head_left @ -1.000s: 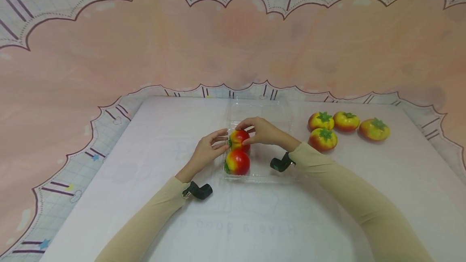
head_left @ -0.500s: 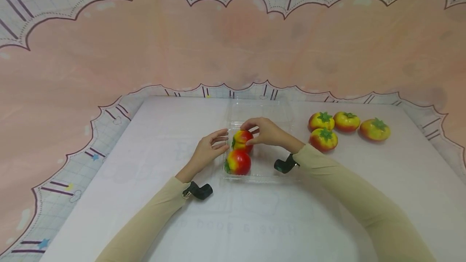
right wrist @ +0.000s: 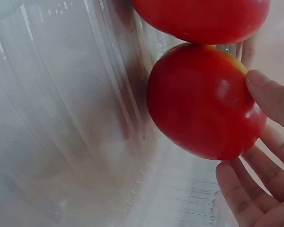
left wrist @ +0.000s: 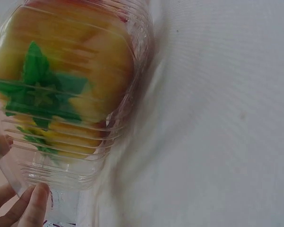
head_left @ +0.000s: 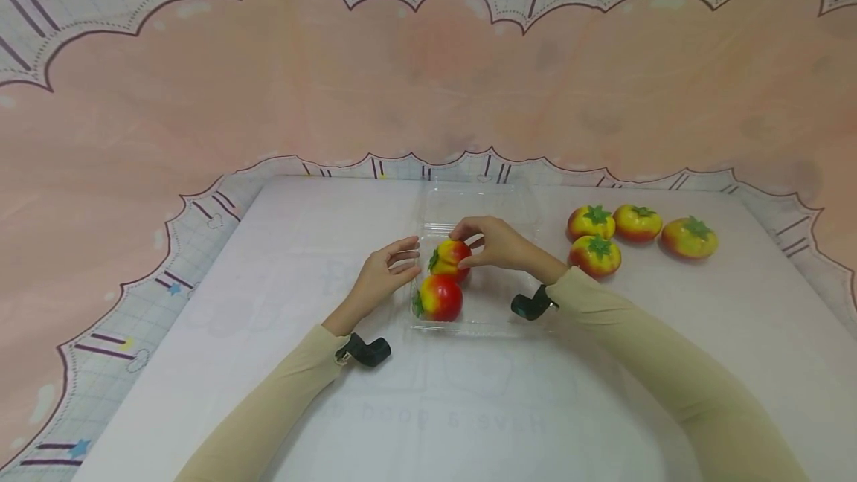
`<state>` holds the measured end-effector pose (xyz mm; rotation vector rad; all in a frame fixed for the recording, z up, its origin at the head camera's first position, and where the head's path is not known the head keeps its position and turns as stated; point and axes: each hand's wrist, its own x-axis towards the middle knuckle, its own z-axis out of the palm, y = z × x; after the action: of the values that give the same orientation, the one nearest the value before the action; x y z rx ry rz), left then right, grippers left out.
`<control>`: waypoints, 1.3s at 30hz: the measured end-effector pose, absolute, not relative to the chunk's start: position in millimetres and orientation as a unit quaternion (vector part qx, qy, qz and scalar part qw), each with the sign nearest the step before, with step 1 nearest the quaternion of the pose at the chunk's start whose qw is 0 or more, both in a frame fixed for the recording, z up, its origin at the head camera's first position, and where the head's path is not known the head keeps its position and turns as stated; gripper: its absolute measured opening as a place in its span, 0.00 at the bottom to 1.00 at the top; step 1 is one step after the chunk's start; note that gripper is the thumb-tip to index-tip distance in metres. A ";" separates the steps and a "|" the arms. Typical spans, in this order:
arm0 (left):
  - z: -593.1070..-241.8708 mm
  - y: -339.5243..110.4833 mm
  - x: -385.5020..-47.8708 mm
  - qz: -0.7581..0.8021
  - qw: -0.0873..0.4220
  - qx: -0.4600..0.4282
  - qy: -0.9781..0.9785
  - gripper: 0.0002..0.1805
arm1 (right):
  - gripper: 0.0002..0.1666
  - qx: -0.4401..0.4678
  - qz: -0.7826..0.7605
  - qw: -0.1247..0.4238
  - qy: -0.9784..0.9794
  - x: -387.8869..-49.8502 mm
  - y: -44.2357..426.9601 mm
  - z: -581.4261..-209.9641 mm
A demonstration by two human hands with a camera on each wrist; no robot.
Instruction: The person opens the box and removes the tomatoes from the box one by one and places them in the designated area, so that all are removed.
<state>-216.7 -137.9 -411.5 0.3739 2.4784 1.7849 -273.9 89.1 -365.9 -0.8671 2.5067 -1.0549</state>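
In the head view my right hand (head_left: 498, 244) grips the far tomato (head_left: 450, 259), red and yellow with a green leafy top. This tomato sits in the left part of a clear plastic box (head_left: 495, 303); the right wrist view shows its red base (right wrist: 203, 104) between thumb and fingers. Against it, on the near side, lies a second tomato (head_left: 440, 298). Both green tops face left. My left hand (head_left: 382, 274) touches the box's left rim with extended fingers. Through the ribbed wall, the left wrist view shows a green leafy top (left wrist: 40, 94).
Several more tomatoes (head_left: 594, 255) lie right of the box, green tops up. The raised clear lid (head_left: 478, 203) is at the box's far side. A white table (head_left: 301, 244) lies beneath, with a patterned cloth (head_left: 428, 88) behind. Each wrist wears a black camera (head_left: 367, 350).
My right hand has shifted to the right, and the tomato it grips has moved right with it. The near tomato has moved slightly right too. My left hand has stayed put.
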 end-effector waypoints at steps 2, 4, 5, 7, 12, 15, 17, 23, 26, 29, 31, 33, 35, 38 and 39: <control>-411.9 -137.8 -216.9 0.579 0.031 0.122 0.806 0.30 | 0.22 -0.300 -0.364 0.139 0.871 -273.6 89.5 -366.4; -412.1 -137.6 -217.1 0.579 0.031 0.121 0.806 0.29 | 0.22 -0.297 -0.363 0.138 0.872 -273.1 90.1 -366.9; -412.2 -137.6 -217.1 0.579 0.031 0.121 0.805 0.29 | 0.22 -0.296 -0.362 0.138 0.873 -272.5 90.5 -366.5; -412.3 -137.3 -217.2 0.581 0.032 0.122 0.804 0.30 | 0.23 -0.294 -0.360 0.141 0.874 -271.8 91.2 -366.1; -412.7 -137.6 -216.9 0.581 0.040 0.116 0.805 0.30 | 0.27 -0.292 -0.349 0.155 0.877 -270.6 93.5 -365.1; -413.4 -138.0 -217.2 0.578 0.043 0.114 0.807 0.30 | 0.27 -0.289 -0.347 0.160 0.878 -270.6 94.6 -365.6; -413.6 -138.1 -217.2 0.575 0.043 0.114 0.809 0.30 | 0.28 -0.287 -0.347 0.161 0.878 -271.0 94.9 -366.3; -413.5 -138.0 -217.0 0.573 0.040 0.114 0.811 0.30 | 0.27 -0.287 -0.348 0.158 0.878 -271.5 95.8 -367.9; -412.5 -137.6 -216.6 0.573 0.040 0.114 0.811 0.30 | 0.26 -0.289 -0.348 0.155 0.878 -271.1 96.8 -367.7; -411.7 -137.1 -216.3 0.571 0.038 0.115 0.812 0.30 | 0.25 -0.289 -0.349 0.154 0.878 -271.0 98.5 -367.7; -411.6 -136.7 -216.3 0.571 0.037 0.113 0.812 0.30 | 0.25 -0.287 -0.352 0.156 0.877 -271.0 100.0 -367.6; -411.9 -136.6 -216.5 0.572 0.037 0.112 0.812 0.30 | 0.25 -0.284 -0.354 0.158 0.877 -271.2 101.7 -367.5; -412.4 -136.8 -216.5 0.571 0.036 0.113 0.812 0.30 | 0.25 -0.283 -0.355 0.160 0.877 -271.4 103.6 -367.6; -413.6 -137.1 -216.8 0.572 0.037 0.114 0.811 0.30 | 0.26 -0.282 -0.357 0.163 0.875 -272.4 106.3 -368.6; -413.8 -137.1 -216.8 0.572 0.038 0.115 0.811 0.30 | 0.27 -0.283 -0.357 0.163 0.875 -272.7 107.4 -369.1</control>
<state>-216.8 -137.1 -413.8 0.3533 2.4891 1.7556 -272.7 107.4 -369.1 -0.8083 2.4950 -1.0191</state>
